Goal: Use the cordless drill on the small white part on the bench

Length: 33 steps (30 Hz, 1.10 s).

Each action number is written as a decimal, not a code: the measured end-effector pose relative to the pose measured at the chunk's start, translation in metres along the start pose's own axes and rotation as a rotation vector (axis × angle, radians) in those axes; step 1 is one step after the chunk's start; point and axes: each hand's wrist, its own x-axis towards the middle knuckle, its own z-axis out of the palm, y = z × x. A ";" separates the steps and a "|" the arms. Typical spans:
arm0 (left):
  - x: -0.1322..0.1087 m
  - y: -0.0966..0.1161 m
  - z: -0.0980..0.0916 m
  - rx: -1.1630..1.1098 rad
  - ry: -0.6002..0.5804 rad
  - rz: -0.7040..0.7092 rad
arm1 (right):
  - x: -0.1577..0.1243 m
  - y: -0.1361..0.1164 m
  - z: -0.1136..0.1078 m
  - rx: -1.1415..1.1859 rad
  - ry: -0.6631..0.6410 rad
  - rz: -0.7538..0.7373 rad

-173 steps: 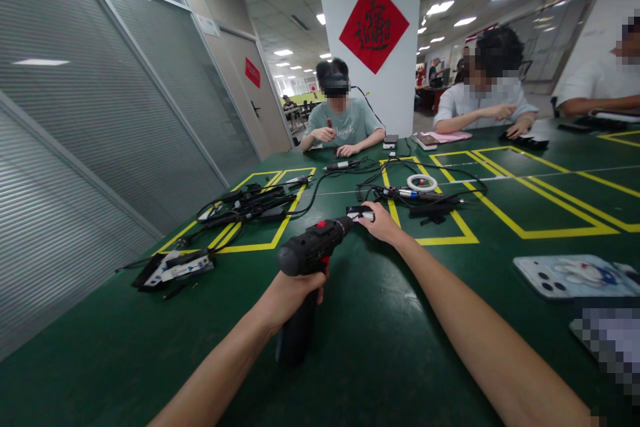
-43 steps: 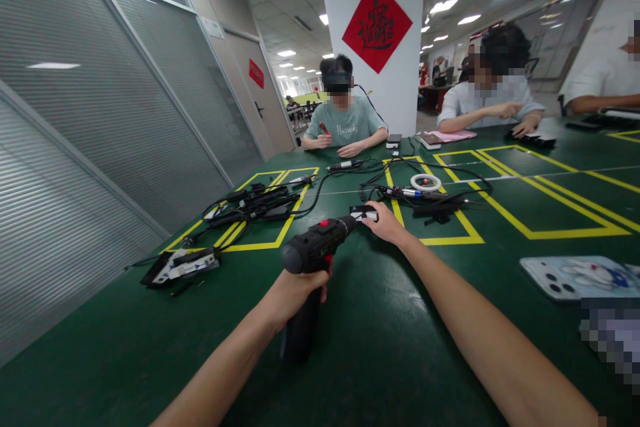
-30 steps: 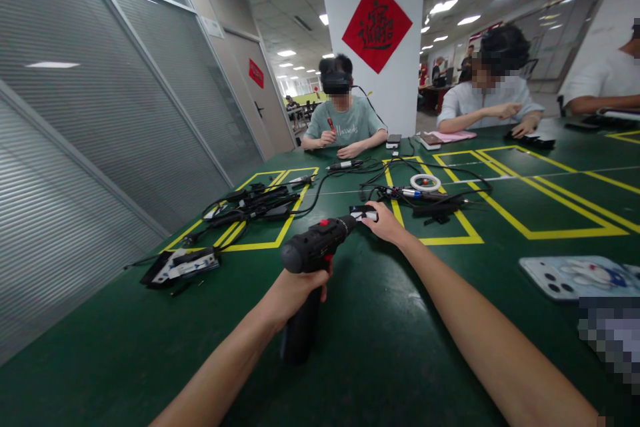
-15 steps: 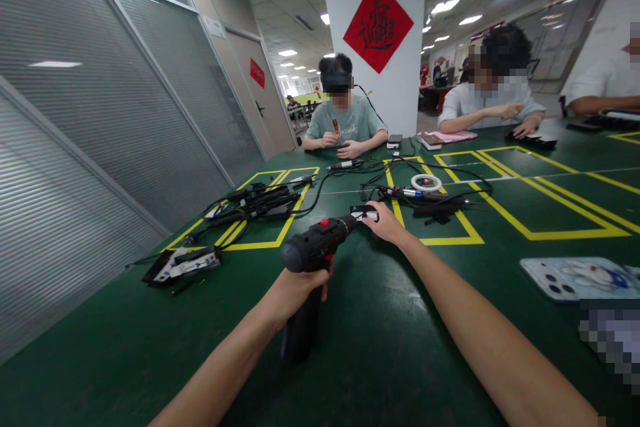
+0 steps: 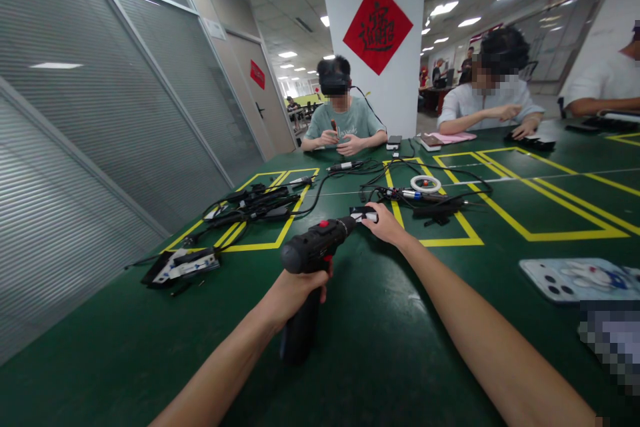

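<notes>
My left hand (image 5: 300,290) is wrapped round the grip of a black cordless drill (image 5: 315,245) with red details. The drill's front end points away to the right, and its tip meets a small black-and-white piece (image 5: 364,214). That piece is held on the table by my right hand (image 5: 383,221), its fingers closed on the right end. What kind of part it is I cannot make out. Whether the bit sits in a screw is too small to tell.
Dark cabled tools (image 5: 260,203) lie heaped at the left, near a black-and-white packet (image 5: 185,263). More cabled tools (image 5: 415,195) and a white ring (image 5: 425,183) lie beyond my right hand. A phone (image 5: 575,280) is at the right. Co-workers (image 5: 345,117) sit across the green table (image 5: 400,347).
My hands, the drill and the small piece stay almost in place. Across the table, the co-worker's hand with the orange-handled tool has shifted slightly.
</notes>
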 end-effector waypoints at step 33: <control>0.000 0.001 0.000 -0.012 0.006 -0.013 | 0.001 0.002 0.000 -0.028 -0.032 -0.006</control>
